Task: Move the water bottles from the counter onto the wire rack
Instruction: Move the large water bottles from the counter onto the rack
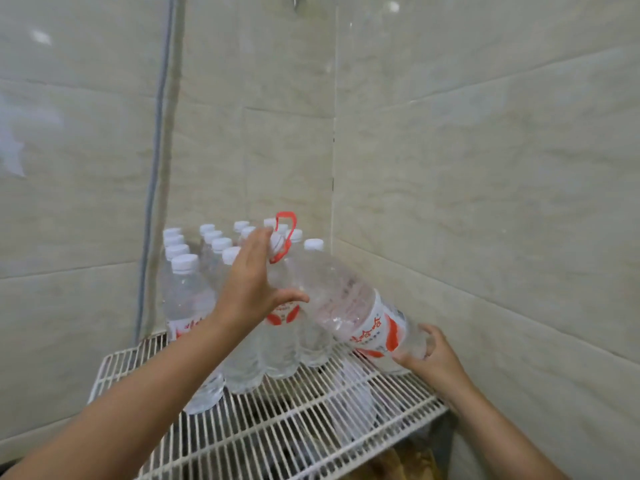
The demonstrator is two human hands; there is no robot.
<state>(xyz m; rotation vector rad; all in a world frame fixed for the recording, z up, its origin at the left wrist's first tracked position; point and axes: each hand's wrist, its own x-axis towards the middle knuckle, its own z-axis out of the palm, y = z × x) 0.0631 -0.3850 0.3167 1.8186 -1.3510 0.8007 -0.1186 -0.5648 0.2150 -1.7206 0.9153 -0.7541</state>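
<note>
I held the large bottle point(346, 306) tilted across the middle of the frame, its long axis running from the red-handled cap at upper left down to its base at lower right, above the wire rack point(277, 427). My left hand point(254, 289) wrapped its shoulder; my right hand point(433, 358) cupped the base. Small bottles point(187, 299) stood packed at centre left.

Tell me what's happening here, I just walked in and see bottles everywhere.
A person is loading water onto a white wire rack in a tiled corner. Both hands hold one large clear bottle, tilted above the shelf: the left hand near its neck and red carry handle, the right hand under its base. Many small capped bottles already stand upright at the back of the rack.
</note>
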